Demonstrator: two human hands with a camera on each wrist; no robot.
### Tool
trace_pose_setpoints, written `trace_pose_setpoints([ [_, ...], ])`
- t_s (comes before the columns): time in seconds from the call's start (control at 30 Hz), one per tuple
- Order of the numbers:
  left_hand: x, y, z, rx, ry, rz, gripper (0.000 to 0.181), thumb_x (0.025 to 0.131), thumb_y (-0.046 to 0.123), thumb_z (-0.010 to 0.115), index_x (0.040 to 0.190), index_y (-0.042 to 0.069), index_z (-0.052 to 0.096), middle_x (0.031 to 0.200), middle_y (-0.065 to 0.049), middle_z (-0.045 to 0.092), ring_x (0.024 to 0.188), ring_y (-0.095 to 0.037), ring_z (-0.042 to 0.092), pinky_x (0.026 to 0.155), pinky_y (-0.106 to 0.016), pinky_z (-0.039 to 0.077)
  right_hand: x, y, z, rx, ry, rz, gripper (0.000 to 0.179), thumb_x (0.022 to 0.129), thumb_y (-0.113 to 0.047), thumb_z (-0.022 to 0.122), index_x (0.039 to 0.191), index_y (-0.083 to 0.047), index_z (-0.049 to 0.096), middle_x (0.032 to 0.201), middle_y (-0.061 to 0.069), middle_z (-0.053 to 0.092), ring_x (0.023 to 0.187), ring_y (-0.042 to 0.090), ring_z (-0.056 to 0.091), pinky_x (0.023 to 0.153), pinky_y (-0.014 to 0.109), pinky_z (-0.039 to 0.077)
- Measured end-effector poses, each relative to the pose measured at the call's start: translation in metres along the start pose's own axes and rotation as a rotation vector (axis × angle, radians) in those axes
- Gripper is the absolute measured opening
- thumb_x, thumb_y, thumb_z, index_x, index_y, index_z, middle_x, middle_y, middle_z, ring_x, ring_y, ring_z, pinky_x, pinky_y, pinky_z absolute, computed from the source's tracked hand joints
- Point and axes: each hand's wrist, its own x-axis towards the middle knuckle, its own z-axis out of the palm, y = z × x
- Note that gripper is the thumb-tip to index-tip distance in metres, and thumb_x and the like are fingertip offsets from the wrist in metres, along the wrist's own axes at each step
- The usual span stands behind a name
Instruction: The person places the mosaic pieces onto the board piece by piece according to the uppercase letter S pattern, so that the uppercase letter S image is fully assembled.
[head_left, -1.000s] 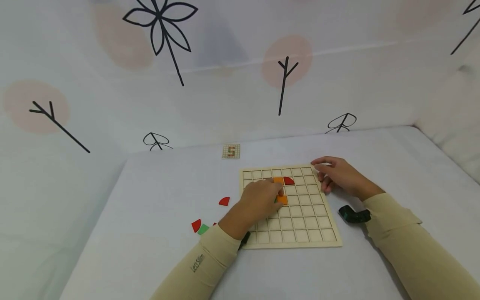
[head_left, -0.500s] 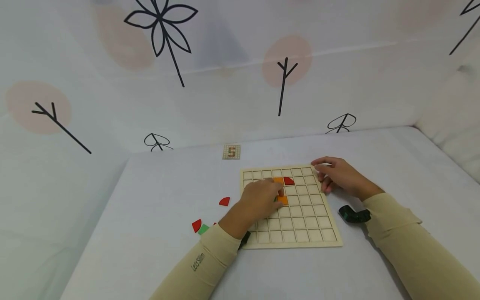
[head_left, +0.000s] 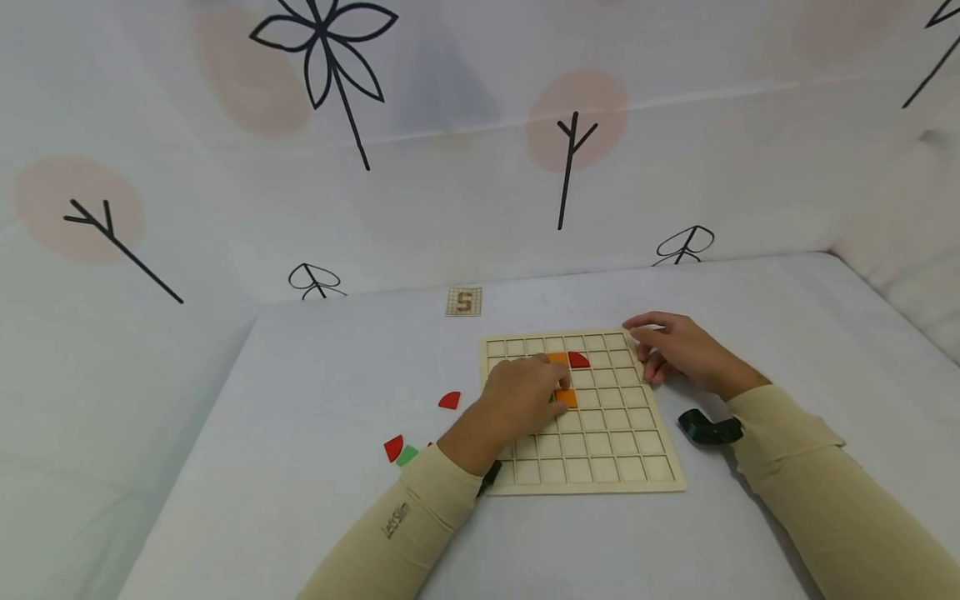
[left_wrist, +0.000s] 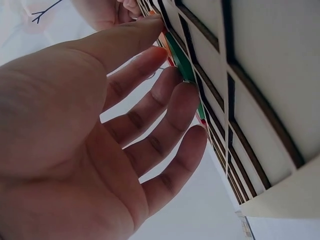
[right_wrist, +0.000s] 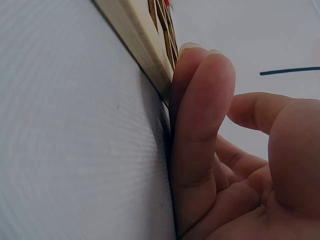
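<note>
Left hand (head_left: 521, 396) lay over the left half of the grid board (head_left: 585, 489), fingers loosely bent and spread fairly wide, tips at a green tile (left_wrist: 180, 57). Hand's back hid nearly all of this tile from the head view; left wrist view gave only a dark green strip, so its shape could not be told.

Right hand (head_left: 678, 350) rested at the board's right edge by its far corner, fingers loosely bent, thumb apart from two fingers in its wrist view.

Board lay flat, well apart from the surface's left and right edges. On it: near orange tile (head_left: 567, 399) beside the left fingertips, far orange tile (head_left: 558, 358) partly covered by them, red quarter-round (head_left: 578, 360) just right of the latter.

Toward the left edge of the surface (head_left: 262, 467), off the board: loose red piece (head_left: 449, 401), second red piece (head_left: 393, 448), loose green piece (head_left: 407, 456) part-hidden by the sleeve (head_left: 405, 517). Near the far edge: small card (head_left: 463, 302), its figure S or 5, too small to tell. Near edge cut off by the frame.
</note>
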Motion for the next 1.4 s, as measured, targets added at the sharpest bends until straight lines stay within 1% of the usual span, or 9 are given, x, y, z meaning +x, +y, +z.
trace_pose_setpoints([
  [0.33,-0.004,0.002,-0.007,0.025,0.002,0.000,0.030,0.093,0.043,0.069,0.118,0.027,0.068,0.112,0.009,0.069,0.092,-0.008,0.065,0.075,-0.028,0.053,-0.001,-0.001,0.000,-0.003,-0.004,-0.016,0.047,0.106,-0.029,0.045,0.147,-0.006,0.040,0.090,0.008,0.058,0.061,0.015,0.066,0.059,0.031,0.057],
  [0.5,-0.008,-0.002,-0.016,0.006,0.043,0.013,0.029,0.093,0.042,0.069,0.118,0.027,0.068,0.111,0.008,0.070,0.088,-0.009,0.067,0.071,-0.026,0.052,-0.002,-0.001,0.000,0.004,-0.004,-0.004,0.046,0.106,-0.030,0.045,0.146,-0.006,0.041,0.090,0.008,0.058,0.061,0.015,0.065,0.059,0.031,0.057],
  [0.73,-0.023,-0.019,-0.042,-0.105,0.163,0.029,0.029,0.093,0.037,0.071,0.118,0.023,0.069,0.104,0.005,0.071,0.081,-0.008,0.064,0.066,-0.023,0.047,-0.003,-0.002,0.002,0.019,-0.019,-0.012,0.049,0.106,-0.031,0.046,0.147,-0.004,0.040,0.089,0.007,0.057,0.060,0.014,0.065,0.058,0.030,0.057],
  [0.83,-0.032,-0.031,-0.050,-0.129,0.194,0.021,0.028,0.094,0.036,0.071,0.118,0.022,0.069,0.098,0.004,0.071,0.082,-0.009,0.063,0.072,-0.027,0.048,-0.003,-0.003,0.001,0.021,-0.020,-0.022,0.049,0.106,-0.030,0.046,0.147,-0.004,0.040,0.088,0.007,0.057,0.060,0.014,0.064,0.057,0.030,0.056],
  [0.93,-0.042,-0.044,-0.053,-0.133,0.225,-0.013,0.027,0.093,0.034,0.072,0.117,0.023,0.069,0.097,0.005,0.070,0.085,-0.011,0.064,0.079,-0.032,0.050,-0.003,-0.003,0.001,0.015,-0.014,-0.023,0.048,0.106,-0.030,0.045,0.147,-0.004,0.040,0.087,0.007,0.057,0.059,0.014,0.065,0.057,0.030,0.056],
  [1.13,-0.061,-0.065,-0.044,-0.177,0.216,-0.117,0.028,0.091,0.031,0.075,0.117,0.022,0.070,0.098,0.003,0.069,0.083,-0.013,0.062,0.079,-0.033,0.051,-0.003,0.002,0.001,0.012,-0.026,-0.016,0.048,0.107,-0.030,0.046,0.147,-0.005,0.040,0.088,0.007,0.058,0.060,0.016,0.066,0.057,0.031,0.057],
  [1.23,-0.062,-0.071,-0.040,-0.181,0.204,-0.124,0.030,0.089,0.029,0.077,0.117,0.021,0.070,0.098,0.001,0.068,0.083,-0.014,0.062,0.077,-0.033,0.051,-0.004,0.003,0.000,0.012,-0.012,-0.017,0.048,0.107,-0.030,0.046,0.147,-0.005,0.041,0.088,0.008,0.058,0.059,0.015,0.065,0.056,0.030,0.056],
  [1.3,-0.061,-0.075,-0.039,-0.185,0.174,-0.132,0.031,0.088,0.028,0.078,0.118,0.021,0.070,0.100,0.000,0.069,0.083,-0.014,0.062,0.076,-0.032,0.051,-0.005,0.002,0.000,0.010,-0.006,-0.018,0.048,0.107,-0.031,0.046,0.147,-0.005,0.041,0.088,0.008,0.057,0.059,0.015,0.065,0.056,0.030,0.056],
  [1.4,-0.061,-0.081,-0.039,-0.201,0.095,-0.171,0.035,0.087,0.027,0.079,0.120,0.021,0.069,0.106,-0.002,0.068,0.084,-0.015,0.060,0.073,-0.031,0.050,-0.006,-0.001,0.000,0.010,-0.005,-0.022,0.048,0.106,-0.031,0.046,0.147,-0.005,0.041,0.088,0.008,0.057,0.059,0.015,0.065,0.056,0.030,0.056],
])
